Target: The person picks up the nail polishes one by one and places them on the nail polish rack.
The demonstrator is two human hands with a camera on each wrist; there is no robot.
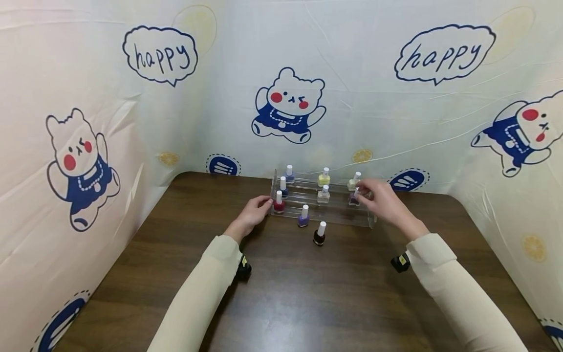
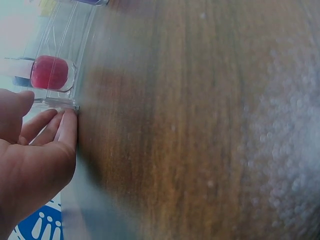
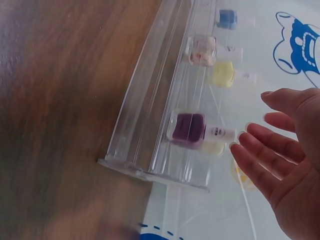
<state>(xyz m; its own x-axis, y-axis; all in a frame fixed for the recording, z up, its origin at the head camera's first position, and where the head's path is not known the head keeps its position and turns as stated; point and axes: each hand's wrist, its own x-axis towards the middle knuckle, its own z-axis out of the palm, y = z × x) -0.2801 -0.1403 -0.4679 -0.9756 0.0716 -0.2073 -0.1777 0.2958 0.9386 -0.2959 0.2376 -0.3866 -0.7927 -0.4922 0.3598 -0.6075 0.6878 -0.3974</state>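
A clear stepped rack (image 1: 345, 218) of nail polish bottles stands at the back of the table. My left hand (image 1: 252, 214) touches its left end panel with the fingertips, beside a red nail polish bottle (image 2: 50, 72) on the front step. At the right end, my right hand (image 1: 383, 201) hovers by a dark purple nail polish bottle (image 3: 189, 129) on the middle step. In the right wrist view its fingers (image 3: 272, 142) are spread near the white cap, with nothing gripped. A violet bottle (image 1: 303, 218) and a black bottle (image 1: 319, 235) stand upright in front of the rack.
Also on the rack are a clear bottle (image 1: 323, 196), a yellow one (image 1: 324, 179), a pale yellow one (image 1: 352, 184), a dark blue one (image 1: 283, 188) and a lighter blue one (image 1: 289, 176). A printed cloth (image 1: 360, 117) hangs close behind the brown table (image 1: 303, 293).
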